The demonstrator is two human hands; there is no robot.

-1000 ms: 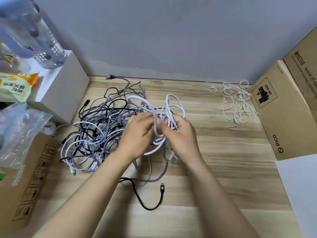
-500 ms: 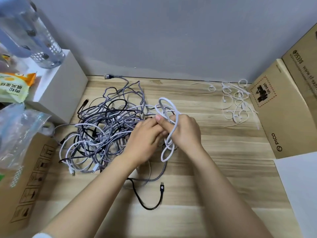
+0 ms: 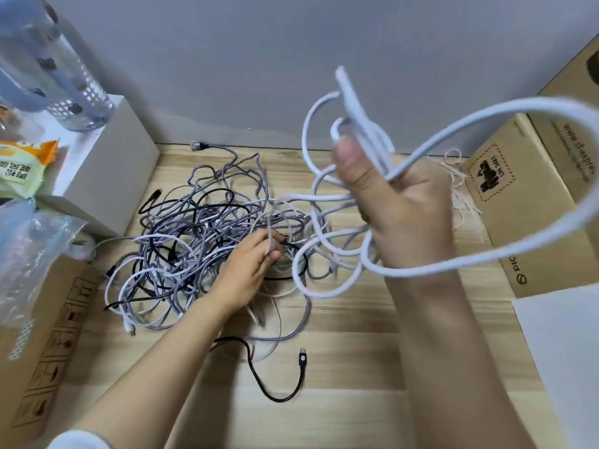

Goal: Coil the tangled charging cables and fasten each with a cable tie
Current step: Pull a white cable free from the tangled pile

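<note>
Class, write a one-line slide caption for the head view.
Right hand lifts white cable loops while left hand pinches the tangled pile.

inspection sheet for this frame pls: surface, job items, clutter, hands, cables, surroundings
Surface: light wood-grain tabletop.
Job's things: tangled pile of grey braided, black and white charging cables; loose white cable ties at back right.
Clutter: brown cardboard boxes, white box, clear plastic bag, snack packet.
Grippers: right hand grips raised white cable loops; left hand pinches a strand in the pile.
Cables: black cable end lies apart.
Surroundings: grey wall.
</note>
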